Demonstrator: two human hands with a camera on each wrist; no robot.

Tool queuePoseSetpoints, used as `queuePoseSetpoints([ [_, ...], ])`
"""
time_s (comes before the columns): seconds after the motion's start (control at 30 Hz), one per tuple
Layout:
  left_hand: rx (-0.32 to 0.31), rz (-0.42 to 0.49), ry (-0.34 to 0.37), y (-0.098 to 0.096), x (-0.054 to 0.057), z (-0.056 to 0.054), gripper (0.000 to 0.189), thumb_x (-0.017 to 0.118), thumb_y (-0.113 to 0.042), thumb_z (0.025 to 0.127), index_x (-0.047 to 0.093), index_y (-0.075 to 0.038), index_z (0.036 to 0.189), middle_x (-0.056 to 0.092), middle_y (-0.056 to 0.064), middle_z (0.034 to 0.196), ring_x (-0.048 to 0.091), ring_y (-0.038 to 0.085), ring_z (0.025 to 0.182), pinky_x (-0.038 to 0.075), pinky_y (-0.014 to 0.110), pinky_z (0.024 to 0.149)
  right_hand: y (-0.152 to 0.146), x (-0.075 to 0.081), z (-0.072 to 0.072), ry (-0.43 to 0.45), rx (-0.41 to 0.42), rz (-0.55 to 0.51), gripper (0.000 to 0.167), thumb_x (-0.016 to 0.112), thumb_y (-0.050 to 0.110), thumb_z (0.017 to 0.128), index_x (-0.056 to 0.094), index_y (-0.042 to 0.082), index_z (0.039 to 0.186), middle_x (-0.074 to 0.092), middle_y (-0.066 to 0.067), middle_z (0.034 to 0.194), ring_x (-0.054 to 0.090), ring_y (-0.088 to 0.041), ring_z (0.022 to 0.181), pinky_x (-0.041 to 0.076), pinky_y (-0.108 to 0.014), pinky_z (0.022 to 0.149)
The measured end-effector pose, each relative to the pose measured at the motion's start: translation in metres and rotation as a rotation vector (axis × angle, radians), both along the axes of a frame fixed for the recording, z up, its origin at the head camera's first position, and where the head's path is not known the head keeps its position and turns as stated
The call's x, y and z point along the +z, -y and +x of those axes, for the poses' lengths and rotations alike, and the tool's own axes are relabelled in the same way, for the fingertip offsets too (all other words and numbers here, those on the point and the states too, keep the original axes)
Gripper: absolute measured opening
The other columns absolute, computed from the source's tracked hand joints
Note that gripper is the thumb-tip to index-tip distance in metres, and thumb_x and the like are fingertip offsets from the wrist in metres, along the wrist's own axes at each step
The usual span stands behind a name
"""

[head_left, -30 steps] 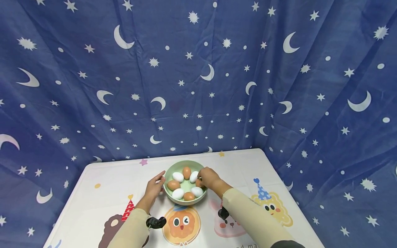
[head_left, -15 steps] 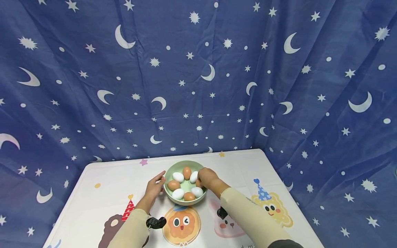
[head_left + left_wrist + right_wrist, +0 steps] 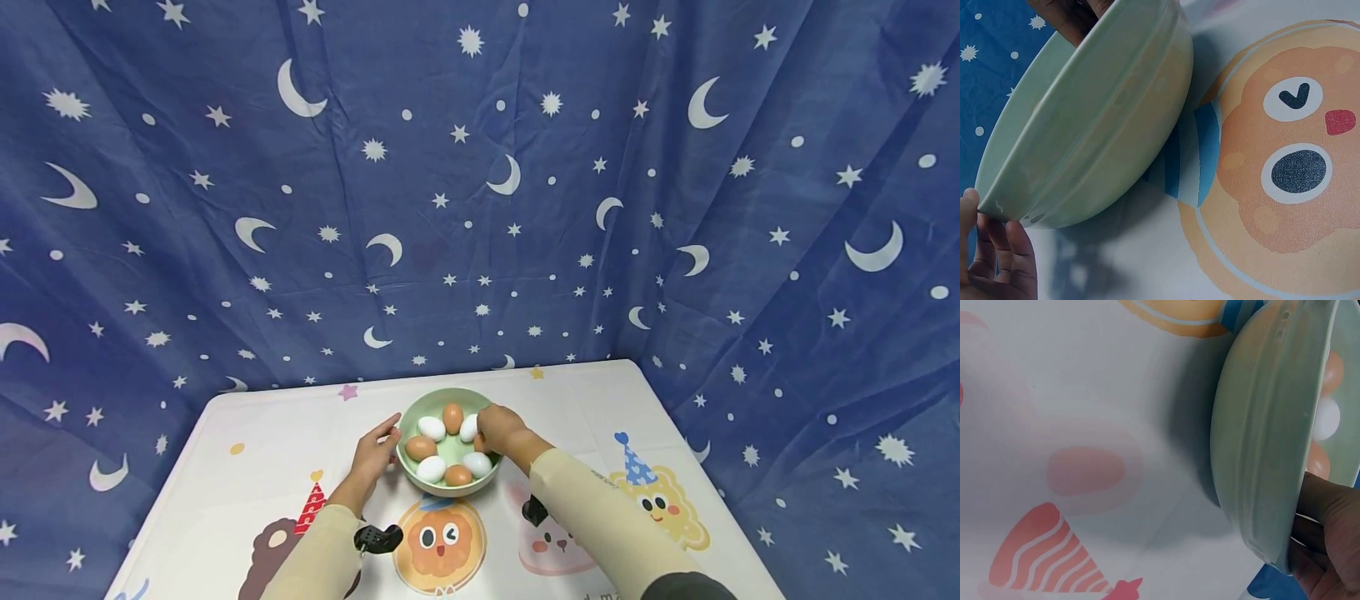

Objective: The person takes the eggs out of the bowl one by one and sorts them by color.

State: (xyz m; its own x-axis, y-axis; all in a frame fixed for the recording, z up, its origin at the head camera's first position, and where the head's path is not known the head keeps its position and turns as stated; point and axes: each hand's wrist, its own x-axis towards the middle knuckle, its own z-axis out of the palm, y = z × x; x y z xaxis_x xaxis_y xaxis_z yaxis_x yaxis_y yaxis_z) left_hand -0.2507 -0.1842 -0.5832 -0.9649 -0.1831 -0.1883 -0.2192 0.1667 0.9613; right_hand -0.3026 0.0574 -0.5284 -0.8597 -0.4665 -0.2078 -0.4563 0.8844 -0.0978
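Observation:
A pale green bowl (image 3: pixel 448 492) stands on the table with several brown and white eggs ringed inside. My left hand (image 3: pixel 372 457) is at the bowl's left side; in the left wrist view, its thumb and fingers (image 3: pixel 1021 250) pinch the rim. Over the right rim reaches my right hand (image 3: pixel 504 429), fingers curled down round a brown egg (image 3: pixel 480 445) that they mostly hide. A white egg (image 3: pixel 468 428) lies just beyond those fingers, another white egg (image 3: pixel 477 464) just nearer. In the right wrist view, the bowl's wall (image 3: pixel 1260 437) hides the fingertips.
The white table cover (image 3: pixel 247 417) carries printed cartoon figures. A blue curtain (image 3: pixel 420 250) with moons and stars hangs behind the table and along its sides. Black wrist cameras sit on both sleeves, the left camera (image 3: pixel 377 539) near the printed round face.
My right hand and forearm have shifted slightly left, and the fingers cover more of the brown egg. The left hand, the bowl and the other eggs stay in place.

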Motion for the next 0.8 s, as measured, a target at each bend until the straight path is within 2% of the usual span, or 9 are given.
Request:
queuePoseSetpoints([
  [0.4, 0.007, -0.011, -0.006, -0.002, 0.000, 0.000, 0.042, 0.054, -0.012, 0.101, 0.051, -0.007, 0.143, 0.052, 0.018, 0.123, 0.053, 0.006, 0.078, 0.055, 0.023, 0.063, -0.004, 0.002, -0.002, 0.027, 0.007, -0.074, 0.021, 0.083, 0.015, 0.077, 0.066, 0.013, 0.065, 0.058, 0.007, 0.063, 0.049, -0.011, 0.062, 0.045, -0.023, 0.059],
  [0.57, 0.002, -0.013, -0.003, -0.001, 0.001, 0.001, 0.042, 0.054, -0.013, 0.101, 0.051, -0.008, 0.143, 0.052, 0.019, 0.124, 0.053, 0.007, 0.077, 0.054, 0.023, 0.063, -0.006, 0.005, -0.003, 0.049, 0.005, -0.115, 0.011, 0.083, 0.015, 0.078, 0.075, 0.008, 0.081, 0.065, 0.004, 0.072, 0.052, -0.010, 0.066, 0.048, -0.022, 0.061],
  [0.7, 0.004, -0.014, -0.005, -0.001, 0.001, 0.000, 0.042, 0.055, -0.013, 0.101, 0.052, -0.008, 0.143, 0.053, 0.019, 0.125, 0.052, 0.007, 0.077, 0.052, 0.019, 0.061, -0.008, 0.010, -0.003, 0.052, 0.002, -0.157, 0.022, 0.084, 0.017, 0.077, 0.078, 0.006, 0.094, 0.070, 0.000, 0.082, 0.055, -0.010, 0.072, 0.052, -0.024, 0.066],
  [0.8, 0.004, -0.015, -0.005, -0.001, 0.000, 0.000, 0.042, 0.055, -0.013, 0.101, 0.051, -0.009, 0.143, 0.052, 0.019, 0.125, 0.053, 0.007, 0.078, 0.051, 0.018, 0.060, -0.010, 0.015, -0.001, 0.057, -0.012, -0.196, 0.024, 0.084, 0.015, 0.075, 0.078, 0.005, 0.095, 0.072, -0.001, 0.086, 0.059, -0.012, 0.077, 0.054, -0.026, 0.072],
])
